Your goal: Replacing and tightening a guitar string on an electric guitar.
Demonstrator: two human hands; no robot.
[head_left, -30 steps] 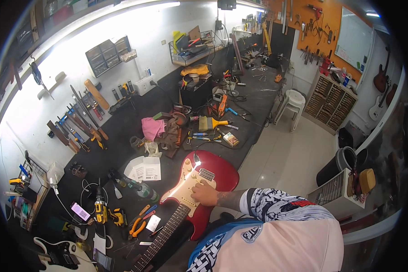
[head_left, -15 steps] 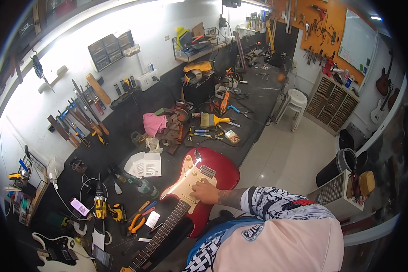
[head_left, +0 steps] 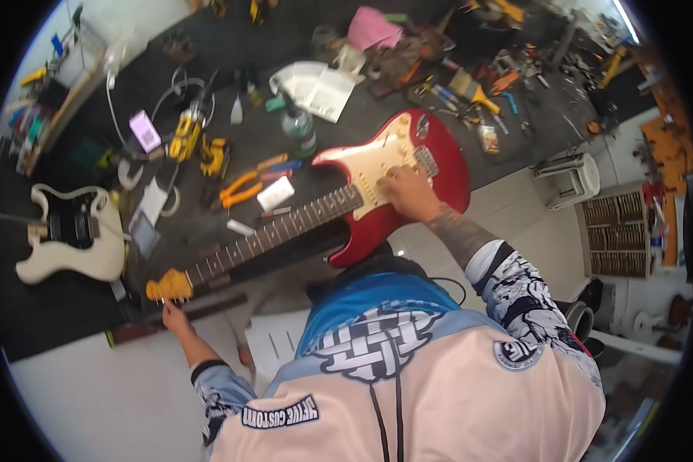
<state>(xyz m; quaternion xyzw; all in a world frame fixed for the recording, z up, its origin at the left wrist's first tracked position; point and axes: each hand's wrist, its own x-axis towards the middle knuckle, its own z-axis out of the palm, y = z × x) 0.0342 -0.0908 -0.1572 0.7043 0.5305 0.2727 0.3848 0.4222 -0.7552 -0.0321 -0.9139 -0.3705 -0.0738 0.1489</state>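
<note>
A red electric guitar (head_left: 448, 158) with a cream pickguard lies slantwise along the bench's front edge, its neck pointing left. At its wooden headstock (head_left: 169, 286), my left hand (head_left: 175, 317) has its fingertips closed on a tuning peg (head_left: 164, 301). My right hand (head_left: 410, 192) rests over the strings and pickguard, near the metal bridge (head_left: 425, 160). Its fingers are curled together; whether something small is between them is hidden.
Behind the neck lie orange-handled pliers (head_left: 240, 188), a glass bottle (head_left: 299, 132), a yellow drill (head_left: 185, 135) and a phone (head_left: 144, 132). A white guitar body (head_left: 73, 266) lies at far left. Papers (head_left: 316, 88) and a brush (head_left: 473, 91) sit farther back. A white stool (head_left: 566, 181) stands right.
My view has swung down and left, bringing the headstock and my left hand into sight at the tuning peg. My right hand stays over the guitar's strings.
</note>
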